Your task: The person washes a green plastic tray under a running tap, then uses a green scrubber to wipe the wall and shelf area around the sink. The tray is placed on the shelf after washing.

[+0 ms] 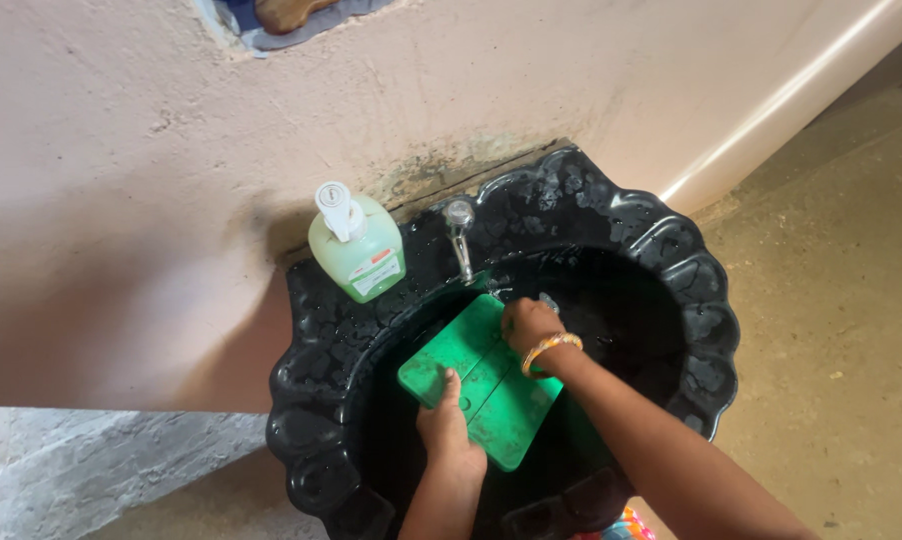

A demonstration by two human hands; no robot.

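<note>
Pink wall behind black basin | green board tilted inside basin, below tap | your left hand grips its near edge | right hand curled on its far edge | soap bottle left of tap

Stained pinkish plaster wall; bare dusty concrete floor (daylit); grey ledge below.

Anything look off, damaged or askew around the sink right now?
Nothing spilled or broken. The wall behind the tap is stained dark and flaking along the black sink's rim. The green board lies tilted in the basin, held by the left hand and right hand.
</note>
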